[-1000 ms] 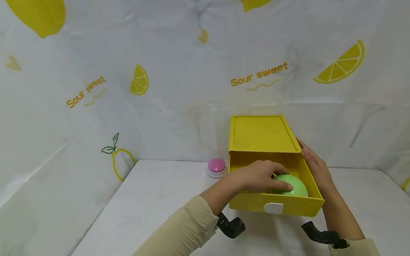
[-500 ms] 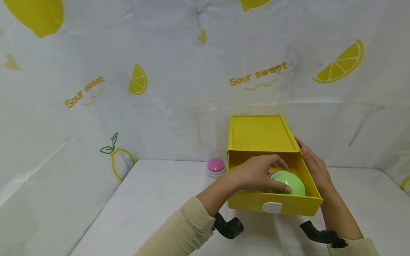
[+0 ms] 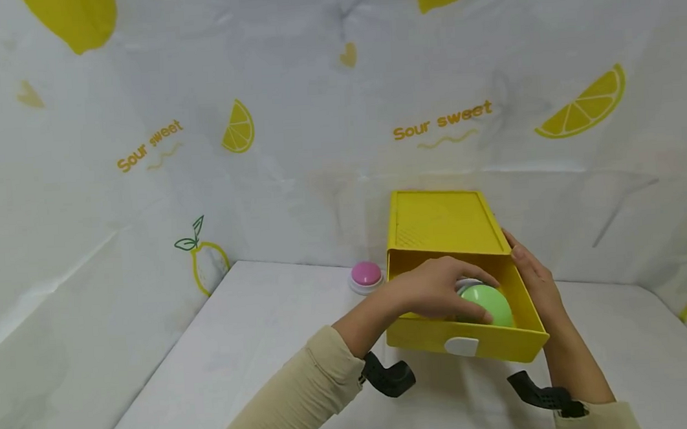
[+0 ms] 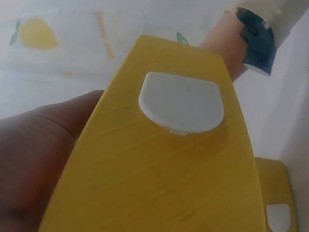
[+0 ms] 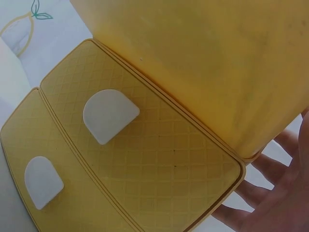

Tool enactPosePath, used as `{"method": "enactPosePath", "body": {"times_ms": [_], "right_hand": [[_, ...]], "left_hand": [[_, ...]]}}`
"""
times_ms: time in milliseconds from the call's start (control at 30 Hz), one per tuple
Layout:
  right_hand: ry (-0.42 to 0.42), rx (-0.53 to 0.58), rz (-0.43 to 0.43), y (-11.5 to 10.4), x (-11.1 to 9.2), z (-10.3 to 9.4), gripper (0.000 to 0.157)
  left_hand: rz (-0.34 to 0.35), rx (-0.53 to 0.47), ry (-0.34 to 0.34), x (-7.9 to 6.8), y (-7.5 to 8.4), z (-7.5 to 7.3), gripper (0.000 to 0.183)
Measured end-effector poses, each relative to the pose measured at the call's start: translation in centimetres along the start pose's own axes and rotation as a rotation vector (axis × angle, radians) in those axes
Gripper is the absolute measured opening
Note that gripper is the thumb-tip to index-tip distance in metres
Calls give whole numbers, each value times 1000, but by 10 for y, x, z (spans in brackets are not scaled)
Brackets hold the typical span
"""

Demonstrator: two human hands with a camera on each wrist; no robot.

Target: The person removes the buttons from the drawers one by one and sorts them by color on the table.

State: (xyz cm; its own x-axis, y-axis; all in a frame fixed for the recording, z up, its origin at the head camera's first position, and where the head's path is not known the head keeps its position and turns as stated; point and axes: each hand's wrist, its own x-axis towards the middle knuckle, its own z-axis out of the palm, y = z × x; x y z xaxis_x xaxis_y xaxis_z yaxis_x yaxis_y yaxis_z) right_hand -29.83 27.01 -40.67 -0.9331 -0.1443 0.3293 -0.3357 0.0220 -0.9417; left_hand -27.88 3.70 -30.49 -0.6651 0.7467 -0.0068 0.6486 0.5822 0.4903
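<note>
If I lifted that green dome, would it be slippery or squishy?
The green dome may be slippery, since it looks glossy. It seems stiff: its visible curve shows no dent beside the left hand.

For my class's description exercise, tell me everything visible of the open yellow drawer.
The open drawer is yellow, boxy and plastic-looking, its grid-textured front bearing a rounded white handle. It is pulled out from the top of the yellow drawer unit, above two closed drawers. Inside is a green domed button, with the left hand around it; whether that hand touches the drawer is unclear.
</note>
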Motion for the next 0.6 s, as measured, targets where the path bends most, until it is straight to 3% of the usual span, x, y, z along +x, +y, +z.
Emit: {"method": "enactPosePath", "body": {"times_ms": [100,200,300,400,600], "right_hand": [[8,0,2,1,0,2,52],[27,-13,33,1,0,4,53],[31,5,68,1,0,3,53],[29,34,64,0,-2,-1,53],[13,68,8,2,-5,-3,53]], "left_hand": [[21,-42,44,-5,-7,0,49],[12,-127,131,-12,-14,-3,50],[-1,-257,238,-19,-20,-7,51],[2,-399,297,-27,-27,-13,52],[-17,-541,395,-59,-46,-25,52]]}}
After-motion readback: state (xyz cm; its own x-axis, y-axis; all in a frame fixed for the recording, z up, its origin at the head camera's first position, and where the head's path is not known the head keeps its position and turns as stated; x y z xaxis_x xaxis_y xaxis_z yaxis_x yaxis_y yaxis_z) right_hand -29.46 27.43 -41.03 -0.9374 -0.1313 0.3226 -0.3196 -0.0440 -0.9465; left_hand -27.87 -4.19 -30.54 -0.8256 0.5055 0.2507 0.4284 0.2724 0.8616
